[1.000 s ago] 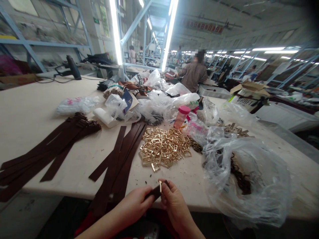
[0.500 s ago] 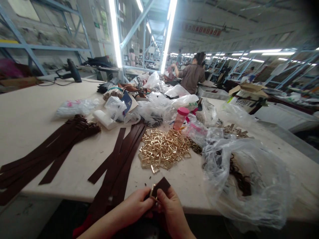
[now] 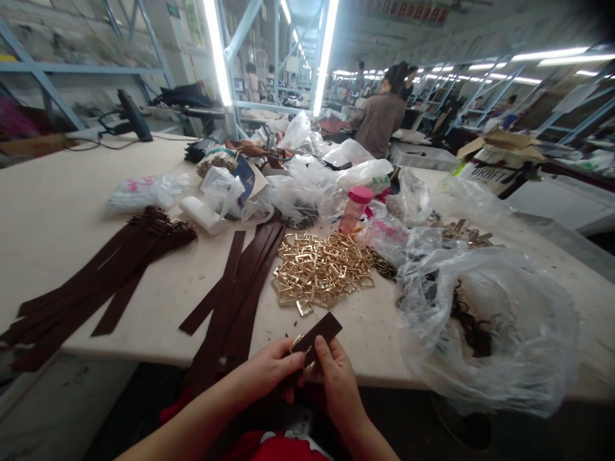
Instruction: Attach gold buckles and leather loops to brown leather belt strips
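Between my two hands is a dark brown strap (image 3: 321, 332) with a gold rectangular buckle (image 3: 296, 343) around it. My left hand (image 3: 273, 368) is closed on the buckle and the strap's lower part. With the thumb on top, my right hand (image 3: 334, 365) pinches the strap near its squared end, which points up and right. My fingers hide part of the buckle and the strap's lower run. Just beyond my hands lies a heap of gold buckles (image 3: 321, 269). To the left, loose brown straps (image 3: 240, 294) stretch over the table edge.
A bundle of brown straps with buckles (image 3: 139, 250) lies on the table (image 3: 62, 182) at left. A pink-lidded jar (image 3: 356, 208) stands behind the heap. Plastic bags (image 3: 307, 182) are piled at the back. A large clear bag (image 3: 519, 346) overhangs the front edge at right. A person (image 3: 382, 121) stands beyond.
More of the strap's end now shows past the buckle, reaching up and right. My right hand has shifted along it. The camera view has tilted down slightly.
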The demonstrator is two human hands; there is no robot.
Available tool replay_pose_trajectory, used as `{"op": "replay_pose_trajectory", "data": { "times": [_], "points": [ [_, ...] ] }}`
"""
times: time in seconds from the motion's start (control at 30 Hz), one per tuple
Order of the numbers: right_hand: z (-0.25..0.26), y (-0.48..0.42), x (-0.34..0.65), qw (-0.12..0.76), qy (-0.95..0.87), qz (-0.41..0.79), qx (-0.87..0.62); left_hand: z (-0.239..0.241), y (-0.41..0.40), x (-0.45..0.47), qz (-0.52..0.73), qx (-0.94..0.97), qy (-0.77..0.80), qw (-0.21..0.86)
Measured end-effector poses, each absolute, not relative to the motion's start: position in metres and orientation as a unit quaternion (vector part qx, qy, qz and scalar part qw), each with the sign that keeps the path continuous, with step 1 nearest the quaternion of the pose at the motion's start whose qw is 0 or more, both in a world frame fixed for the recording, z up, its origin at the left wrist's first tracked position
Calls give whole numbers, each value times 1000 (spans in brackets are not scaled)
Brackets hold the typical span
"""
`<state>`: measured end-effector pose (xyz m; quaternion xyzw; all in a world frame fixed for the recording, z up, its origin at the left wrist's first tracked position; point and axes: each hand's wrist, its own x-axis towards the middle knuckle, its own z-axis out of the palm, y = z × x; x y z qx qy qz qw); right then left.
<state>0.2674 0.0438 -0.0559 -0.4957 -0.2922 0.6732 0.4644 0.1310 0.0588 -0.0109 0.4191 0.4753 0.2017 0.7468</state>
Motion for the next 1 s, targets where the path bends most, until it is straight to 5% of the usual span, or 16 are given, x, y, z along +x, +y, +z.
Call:
{"op": "replay_pose_trajectory", "data": {
  "times": [0.63,1.0],
  "points": [
    [-31,38,272,443,-239,739,-447,-20,58,120,240,486,464,701],
    [-42,33,273,448,-362,667,-472,-31,57,123,220,416,506,723]
  ]
}}
